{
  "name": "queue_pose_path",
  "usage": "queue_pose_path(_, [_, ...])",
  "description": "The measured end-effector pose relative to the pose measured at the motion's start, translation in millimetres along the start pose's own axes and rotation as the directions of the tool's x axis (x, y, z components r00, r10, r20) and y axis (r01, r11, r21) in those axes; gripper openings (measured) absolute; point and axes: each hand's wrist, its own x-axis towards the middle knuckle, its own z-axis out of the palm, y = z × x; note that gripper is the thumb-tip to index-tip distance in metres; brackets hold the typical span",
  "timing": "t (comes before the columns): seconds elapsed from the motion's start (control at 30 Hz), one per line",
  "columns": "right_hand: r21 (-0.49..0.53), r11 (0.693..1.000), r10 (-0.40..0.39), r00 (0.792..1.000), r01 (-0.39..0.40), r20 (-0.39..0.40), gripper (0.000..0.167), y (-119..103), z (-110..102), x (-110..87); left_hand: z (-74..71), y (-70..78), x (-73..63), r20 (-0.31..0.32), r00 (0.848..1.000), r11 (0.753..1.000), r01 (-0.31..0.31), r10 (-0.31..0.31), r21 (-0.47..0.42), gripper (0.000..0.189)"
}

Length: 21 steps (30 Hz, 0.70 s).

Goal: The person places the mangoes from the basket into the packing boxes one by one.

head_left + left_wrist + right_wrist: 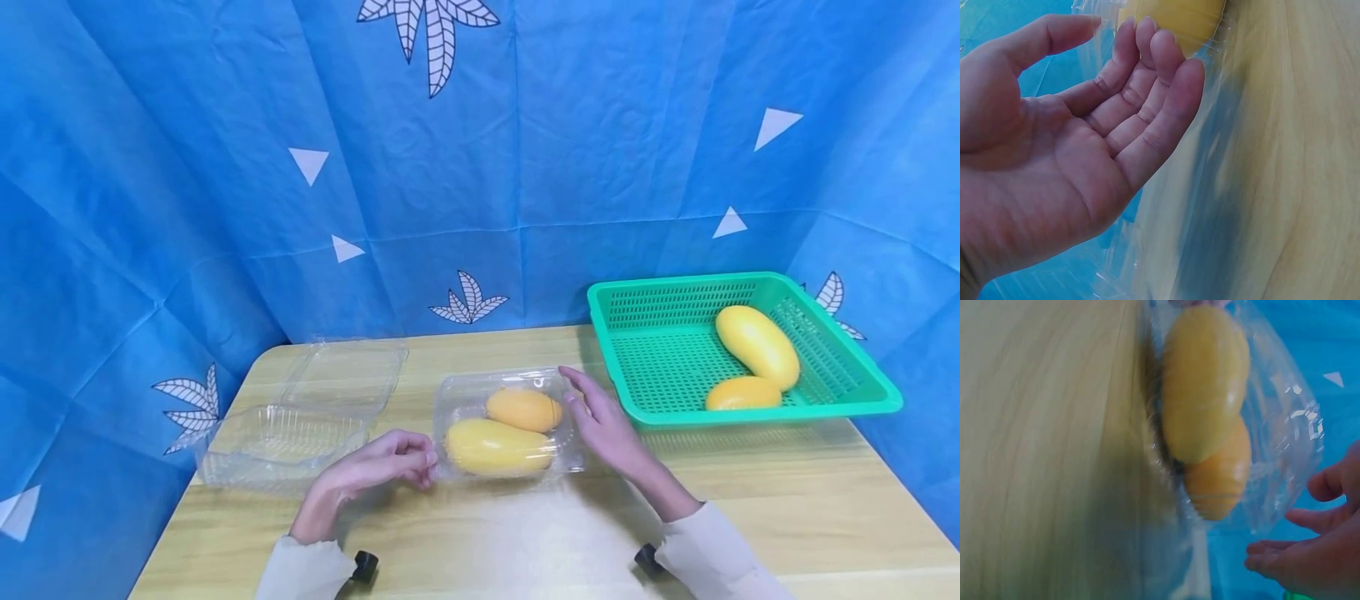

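Observation:
A clear plastic clamshell box (467, 406) lies at the middle of the table with two mangoes inside, a larger yellow mango (495, 447) in front of a smaller orange mango (525, 409). A clear domed plastic cover shows over the fruit in the right wrist view. At the box's left edge is my left hand (386, 460), fingers loosely bent and palm bare, fingertips right at the plastic (1100, 131). My right hand (603, 425) is along the box's right side, its fingers fairly straight and spread (1316, 544).
Another clear clamshell box (281, 446) stands unfolded at the left, its lid (345, 375) lying behind it. A green plastic basket (622, 354) at the back right holds a yellow mango (757, 346) and an orange mango (742, 394). A blue patterned curtain (517, 167) hangs behind the table.

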Motion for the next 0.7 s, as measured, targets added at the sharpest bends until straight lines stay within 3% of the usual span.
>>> queue_pose_path(0.23, [-0.061,0.997,-0.055,0.998,0.055,-0.011,0.048,-16.5,-5.5,-13.9,0.6,1.8,-0.2,-0.016,1.0,1.0,0.021,-0.022,-0.007,0.02])
queue_pose_path(0.37, [0.063,0.992,-0.105,0.993,0.108,-0.052,0.044,-21.1,-9.7,-19.2,1.0,2.7,1.5,-0.017,1.0,1.0,0.014,-0.014,0.002,0.02])
queue_pose_path(0.5, [0.235,0.965,-0.11,0.992,0.121,-0.057,0.038,-24.4,-12.0,-23.9,1.0,3.0,1.7,-0.014,1.0,1.0,0.003,-0.003,0.007,0.023])
queue_pose_path(0.7, [0.353,0.927,-0.125,0.991,0.132,-0.042,0.03,-30.0,-10.6,-31.5,0.4,0.0,-0.4,-0.01,1.0,1.0,0.0,0.0,0.003,0.024])
